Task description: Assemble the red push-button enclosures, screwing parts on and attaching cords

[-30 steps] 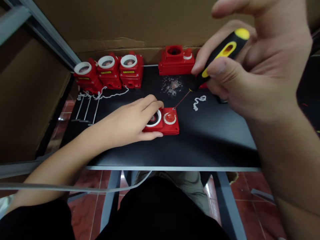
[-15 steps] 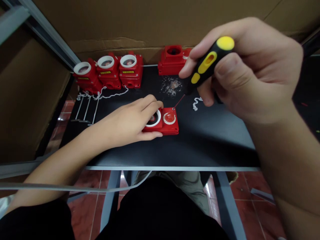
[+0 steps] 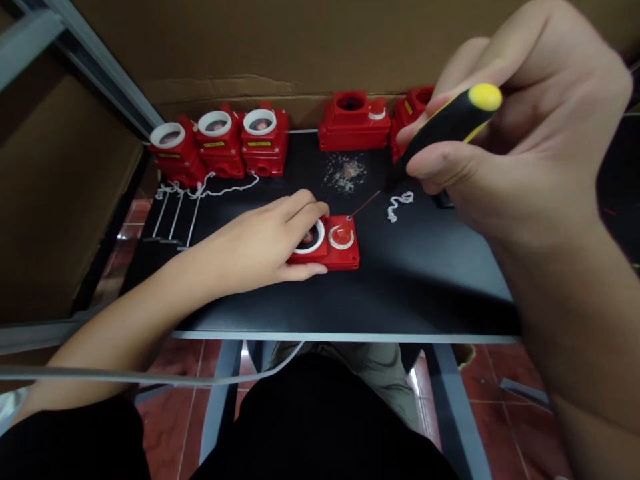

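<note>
My left hand (image 3: 273, 240) is wrapped over a red plastic housing (image 3: 345, 257) and presses it on the black tabletop. The housing has a white-ringed round window (image 3: 316, 237), partly covered by my fingers, and a small red dome (image 3: 343, 235) in a whitish ring. My right hand (image 3: 530, 127) is closed around the black and yellow handle of a screwdriver (image 3: 453, 127). Its thin shaft slants down to the left, and the tip meets a screw (image 3: 349, 218) at the housing's far right corner.
Several red housings (image 3: 265, 143) with white rings stand at the back left; others (image 3: 354, 130) without rings stand at the back right. Debris (image 3: 345, 172), white string (image 3: 400, 203) and metal rods (image 3: 173, 217) lie on the black table (image 3: 320, 307). A white cable (image 3: 215, 381) crosses in front.
My right hand has turned and shifted slightly up and right, rotating the screwdriver handle. The tip stays at the same screw. My left hand keeps its hold on the housing.
</note>
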Tool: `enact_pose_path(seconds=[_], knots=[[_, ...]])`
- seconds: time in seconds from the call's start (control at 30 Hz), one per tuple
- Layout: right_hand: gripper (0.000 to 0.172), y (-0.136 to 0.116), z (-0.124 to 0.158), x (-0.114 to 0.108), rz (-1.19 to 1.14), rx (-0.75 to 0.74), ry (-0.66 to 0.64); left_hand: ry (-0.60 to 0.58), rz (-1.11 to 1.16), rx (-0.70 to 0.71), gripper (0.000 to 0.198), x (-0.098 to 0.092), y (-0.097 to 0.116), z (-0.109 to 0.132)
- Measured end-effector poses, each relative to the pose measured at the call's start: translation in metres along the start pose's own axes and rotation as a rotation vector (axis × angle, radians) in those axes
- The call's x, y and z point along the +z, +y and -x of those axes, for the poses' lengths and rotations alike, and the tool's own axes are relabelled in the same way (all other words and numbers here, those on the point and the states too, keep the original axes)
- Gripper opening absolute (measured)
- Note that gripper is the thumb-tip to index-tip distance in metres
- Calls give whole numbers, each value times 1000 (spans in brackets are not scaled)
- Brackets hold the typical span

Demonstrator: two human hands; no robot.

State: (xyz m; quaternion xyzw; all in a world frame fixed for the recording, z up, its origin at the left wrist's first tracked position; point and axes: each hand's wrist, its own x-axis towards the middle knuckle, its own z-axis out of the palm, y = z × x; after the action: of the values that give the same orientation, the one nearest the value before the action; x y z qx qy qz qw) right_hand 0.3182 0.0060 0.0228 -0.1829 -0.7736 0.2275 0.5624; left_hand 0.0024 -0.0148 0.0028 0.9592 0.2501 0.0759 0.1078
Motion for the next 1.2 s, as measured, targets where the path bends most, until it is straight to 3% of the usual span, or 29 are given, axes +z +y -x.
enact_pose_path(seconds=[0.07, 0.17, 0.33, 0.67, 0.9, 1.03, 1.2], knots=[[51, -6, 1, 5, 19, 53, 66, -8, 0, -8, 69, 0, 0, 0], [33, -17, 4, 16, -5, 135, 155, -7, -1, -16, 68, 0, -1, -1], [18, -29, 7, 21, -92, 197, 85, 5, 0, -4, 69, 1, -1, -1], [16, -36, 5, 15, -158, 257, 67, -10, 3, -16, 69, 0, 1, -2], [23, -37, -3, 14, -189, 316, 79, 15, -2, 15, 71, 2, -1, -1], [33, -43, -5, 13, -132, 383, 158, 13, 16, 1, 71, 3, -2, -1], [47, -38, -4, 16, -93, 316, 243, 12, 13, 4, 71, 1, -1, -1]])
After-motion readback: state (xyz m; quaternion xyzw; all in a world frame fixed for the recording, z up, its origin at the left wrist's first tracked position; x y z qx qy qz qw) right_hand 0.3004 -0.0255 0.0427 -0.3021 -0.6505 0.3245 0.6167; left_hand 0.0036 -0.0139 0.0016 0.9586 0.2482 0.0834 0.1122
